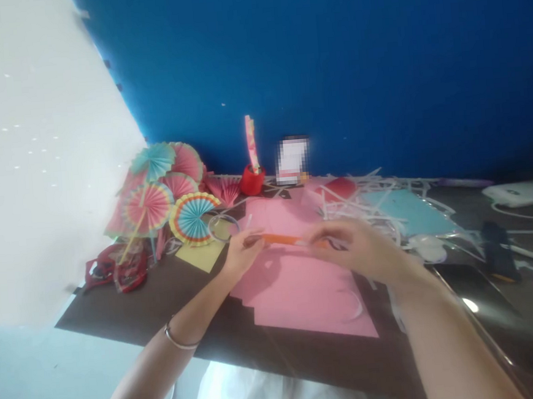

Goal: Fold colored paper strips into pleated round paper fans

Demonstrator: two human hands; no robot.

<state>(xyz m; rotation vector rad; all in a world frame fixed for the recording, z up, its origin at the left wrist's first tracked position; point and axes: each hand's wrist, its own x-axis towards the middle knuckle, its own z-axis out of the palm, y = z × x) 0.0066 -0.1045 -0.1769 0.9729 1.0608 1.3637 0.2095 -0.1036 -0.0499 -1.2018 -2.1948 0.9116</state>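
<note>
A narrow orange strip (281, 239), which looks like folded paper, is stretched level between my two hands. My left hand (242, 253) pinches its left end between thumb and fingers. Around its right part my right hand (356, 248) is closed, a little blurred, with orange showing between the fingers. Below the strip lie overlapping pink paper sheets (302, 301) on the dark table. A yellow paper square (199, 257) and a clear roll of tape (224, 227) are just beyond my left hand.
Several pleated paper fans (193, 219) are heaped at the left, near a red bundle (131, 268). A red holder (252, 181) stands at the back. White paper strips (385, 184), a light blue sheet (408, 213) and a dark glossy tablet-like object (487, 305) lie to the right.
</note>
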